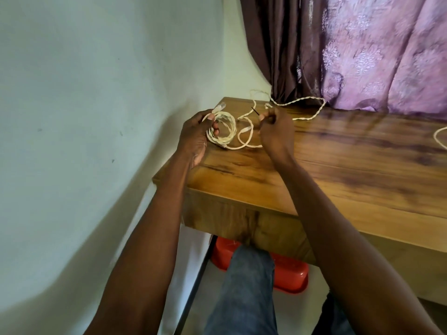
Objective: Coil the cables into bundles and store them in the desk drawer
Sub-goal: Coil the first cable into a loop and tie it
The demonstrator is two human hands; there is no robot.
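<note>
While the left hand [197, 135] grips the coil [222, 131] at 10 o'clock on the bench [350, 165], the right hand [275, 131] pinches a thin black tie [255, 111].

Left fingers curl through the loops, likely to keep them from springing apart; the right's closed fingers hold the tie ready for binding. More cable [302, 110] trails toward the curtain [362, 52] at 1 o'clock, uncoiled.

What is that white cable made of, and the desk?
The cable, coiled in the left hand, looks like cream, matte plastic sheath, two strands twisted together, with a clear plastic plug at the end. The desk looks like wood or wood-pattern laminate: brown grain streaks and a glossy sheen; which one, I cannot tell.
</note>
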